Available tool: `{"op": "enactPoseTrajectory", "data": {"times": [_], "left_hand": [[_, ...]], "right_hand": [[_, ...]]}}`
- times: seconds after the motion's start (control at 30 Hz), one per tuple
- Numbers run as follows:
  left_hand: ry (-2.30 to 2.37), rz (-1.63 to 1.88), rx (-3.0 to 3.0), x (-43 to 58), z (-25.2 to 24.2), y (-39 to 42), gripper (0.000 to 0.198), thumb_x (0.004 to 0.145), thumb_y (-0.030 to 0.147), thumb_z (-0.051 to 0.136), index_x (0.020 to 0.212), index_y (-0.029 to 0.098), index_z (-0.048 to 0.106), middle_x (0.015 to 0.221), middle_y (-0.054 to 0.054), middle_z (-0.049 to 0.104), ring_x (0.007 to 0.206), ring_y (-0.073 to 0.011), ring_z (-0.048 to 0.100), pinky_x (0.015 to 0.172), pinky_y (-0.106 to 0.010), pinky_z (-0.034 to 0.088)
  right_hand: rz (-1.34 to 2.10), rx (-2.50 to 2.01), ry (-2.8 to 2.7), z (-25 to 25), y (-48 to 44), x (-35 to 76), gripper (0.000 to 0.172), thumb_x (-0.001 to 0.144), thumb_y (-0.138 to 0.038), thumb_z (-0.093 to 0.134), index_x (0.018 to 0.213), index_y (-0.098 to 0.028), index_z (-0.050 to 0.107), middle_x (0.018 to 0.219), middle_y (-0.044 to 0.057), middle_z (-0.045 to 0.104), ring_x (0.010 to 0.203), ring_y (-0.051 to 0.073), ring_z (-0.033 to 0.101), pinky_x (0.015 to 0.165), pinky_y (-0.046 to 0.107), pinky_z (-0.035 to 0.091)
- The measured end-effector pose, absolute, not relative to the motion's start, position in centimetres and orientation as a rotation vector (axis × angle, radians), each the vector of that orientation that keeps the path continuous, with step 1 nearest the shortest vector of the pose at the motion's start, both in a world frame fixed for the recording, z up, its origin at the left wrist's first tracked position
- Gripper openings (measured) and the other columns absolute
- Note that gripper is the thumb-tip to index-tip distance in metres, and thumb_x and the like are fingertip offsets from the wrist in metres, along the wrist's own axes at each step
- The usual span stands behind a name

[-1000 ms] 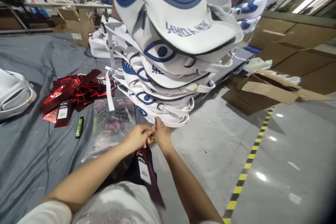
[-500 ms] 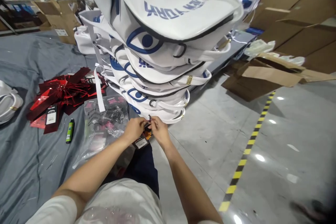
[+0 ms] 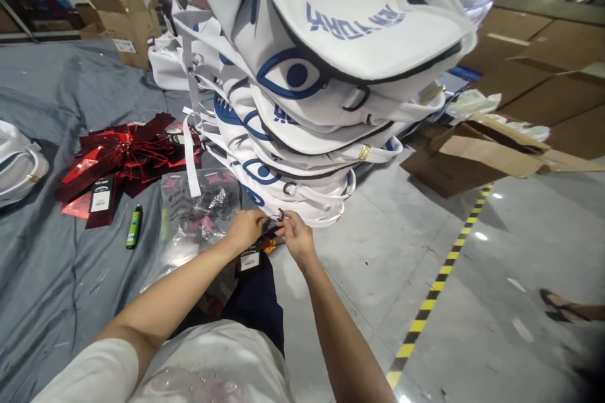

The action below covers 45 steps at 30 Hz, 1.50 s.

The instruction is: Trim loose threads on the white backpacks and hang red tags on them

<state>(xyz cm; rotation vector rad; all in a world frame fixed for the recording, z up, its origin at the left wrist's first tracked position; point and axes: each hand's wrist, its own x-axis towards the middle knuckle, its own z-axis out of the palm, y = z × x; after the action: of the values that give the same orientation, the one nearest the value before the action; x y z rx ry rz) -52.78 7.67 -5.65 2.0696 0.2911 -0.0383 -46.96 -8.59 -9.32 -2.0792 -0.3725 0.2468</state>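
Observation:
White bags (image 3: 312, 129) with blue eye shapes and blue lettering rise in a tall stack in front of me. At the foot of the stack, my left hand (image 3: 246, 228) is closed in a pinch on a dark strip of hang tags. My right hand (image 3: 297, 236) pinches beside it, at a small dark ring (image 3: 280, 215) on the lowest bag. Below my fingers hangs a black hang tag (image 3: 249, 259) with a white label, an orange piece (image 3: 268, 245) next to it. The cord between my fingertips is too small to make out.
To the left, on grey cloth (image 3: 42, 277), lie a pile of red and black tags (image 3: 125, 148), a green marker-like tube (image 3: 134, 227) and a clear plastic bag (image 3: 198, 214). An open carton (image 3: 472, 151) stands right, by striped floor tape (image 3: 437, 280). A person's foot (image 3: 562, 306) shows at right.
The view has shifted, so the stack appears further right. My hands have drawn slightly apart at the lowest bag, the tag still hanging below. A foot now shows more clearly at right.

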Motion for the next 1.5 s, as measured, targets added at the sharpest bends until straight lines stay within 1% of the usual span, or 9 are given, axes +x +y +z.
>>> {"op": "enactPoseTrajectory", "data": {"times": [0.17,0.27,0.43,0.7,0.9,1.0,1.13,1.23,1.5], "left_hand": [[0.133,-0.223,1.789,-50.8,-6.7,7.0,0.024,0.09,0.031,0.059,0.079,0.014,0.071,0.064,-0.002,0.064,0.061,-0.0132,0.058,0.067,-0.025,0.045],[0.037,-0.335,1.579,-52.3,-7.2,8.0,0.036,0.086,0.042,0.066,0.107,0.013,0.066,0.082,-0.006,0.069,0.072,-0.014,0.065,0.073,-0.027,0.051],[-0.031,-0.301,1.424,-55.2,-7.2,8.8,0.086,0.064,0.022,0.084,0.139,0.023,0.043,0.105,-0.006,0.063,0.093,-0.016,0.065,0.079,-0.028,0.051],[-0.032,-0.114,1.474,-56.3,-7.1,6.9,0.066,0.067,0.016,0.079,0.126,0.022,0.05,0.108,-0.004,0.062,0.1,-0.0158,0.063,0.085,-0.028,0.052],[0.246,0.21,1.666,-56.0,-8.2,7.0,0.015,0.086,0.028,0.061,0.095,0.018,0.056,0.084,-0.001,0.065,0.078,-0.0133,0.062,0.073,-0.024,0.048],[0.231,0.294,1.779,-56.0,-7.5,7.4,0.02,0.089,0.037,0.06,0.084,0.019,0.063,0.075,-0.002,0.066,0.069,-0.0147,0.058,0.068,-0.026,0.044],[-0.023,0.596,2.323,-55.3,-6.4,8.5,0.026,0.091,0.043,0.058,0.088,0.022,0.072,0.102,-0.009,0.072,0.091,-0.0244,0.064,0.078,-0.033,0.045],[-0.044,0.673,2.55,-54.6,-5.9,9.0,0.033,0.095,0.046,0.05,0.09,0.023,0.073,0.092,-0.008,0.072,0.077,-0.0228,0.064,0.063,-0.03,0.04],[0.243,0.015,1.793,-53.5,-6.4,8.3,0.045,0.074,0.062,0.065,0.089,0.02,0.066,0.07,-0.002,0.07,0.066,-0.0206,0.067,0.056,-0.026,0.048]], "right_hand": [[0.145,-2.251,-0.334,-7.5,-9.5,-47.0,0.014,0.089,-0.022,0.05,0.089,-0.021,0.064,0.068,0.0,0.068,0.054,0.014,0.06,0.057,0.024,0.04],[-0.018,-2.325,-0.284,-6.7,-9.8,-47.4,0.016,0.091,-0.028,0.052,0.087,-0.021,0.065,0.06,0.0,0.059,0.055,0.016,0.054,0.059,0.026,0.035],[-0.195,-2.263,-0.282,-7.2,-8.6,-47.7,0.027,0.095,-0.034,0.042,0.101,-0.02,0.064,0.082,0.006,0.069,0.069,0.019,0.062,0.072,0.031,0.043],[-0.152,-1.527,-0.062,-7.5,-6.4,-47.0,0.034,0.083,-0.041,0.062,0.105,-0.021,0.046,0.085,0.004,0.072,0.054,0.013,0.059,0.059,0.027,0.049],[0.022,-1.446,-0.033,-7.5,-6.6,-46.4,0.034,0.08,-0.048,0.066,0.092,-0.018,0.057,0.086,0.007,0.071,0.055,0.011,0.055,0.045,0.021,0.032],[-0.004,-1.475,-0.096,-7.2,-6.5,-46.9,0.033,0.083,-0.051,0.06,0.092,-0.019,0.061,0.078,0.003,0.067,0.052,0.011,0.052,0.05,0.024,0.039],[0.024,-1.56,-0.251,-6.6,-6.2,-46.8,0.029,0.083,-0.051,0.06,0.082,-0.023,0.071,0.071,0.002,0.066,0.056,0.015,0.057,0.063,0.03,0.049],[0.1,-1.587,-0.329,-6.1,-6.6,-46.4,0.03,0.082,-0.053,0.064,0.073,-0.025,0.072,0.063,0.0,0.064,0.065,0.018,0.061,0.075,0.032,0.051],[0.355,-1.547,-0.32,-6.1,-7.9,-46.1,0.039,0.084,-0.059,0.065,0.082,-0.021,0.074,0.061,-0.002,0.063,0.051,0.011,0.049,0.051,0.022,0.04]]}}
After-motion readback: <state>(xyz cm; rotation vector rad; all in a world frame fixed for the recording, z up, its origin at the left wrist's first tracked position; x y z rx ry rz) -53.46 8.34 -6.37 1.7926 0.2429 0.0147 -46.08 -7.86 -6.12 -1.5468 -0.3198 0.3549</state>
